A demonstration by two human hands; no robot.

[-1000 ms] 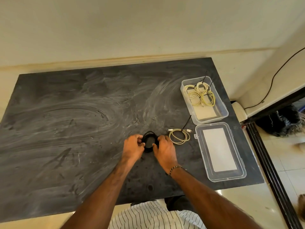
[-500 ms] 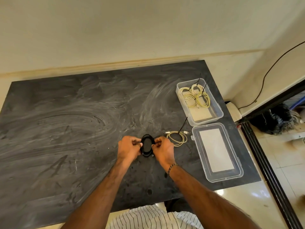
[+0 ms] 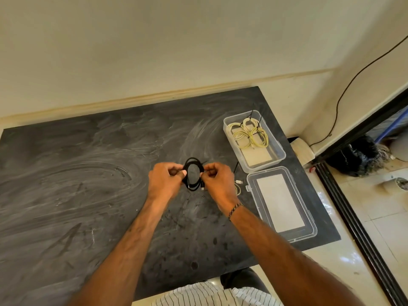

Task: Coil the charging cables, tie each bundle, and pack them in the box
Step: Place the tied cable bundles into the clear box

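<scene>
Fingers (image 3: 176, 172) of both hands pinching black cable coil (image 3: 194, 174) at opposite sides, above worktop (image 3: 88, 173).

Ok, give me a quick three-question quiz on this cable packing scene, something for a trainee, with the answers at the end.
1. True or false: the clear box already holds yellowish coiled cables.
2. Multiple choice: the black cable coil is held by A) the left hand only, B) the right hand only, C) both hands.
3. Short answer: where does the box lid lie relative to the box?

Key
1. True; several tied coils lie at its far end.
2. C; the left hand and the right hand each grip one side of it.
3. On the dark table, beside the box on the nearer side, so the box is open.
</scene>
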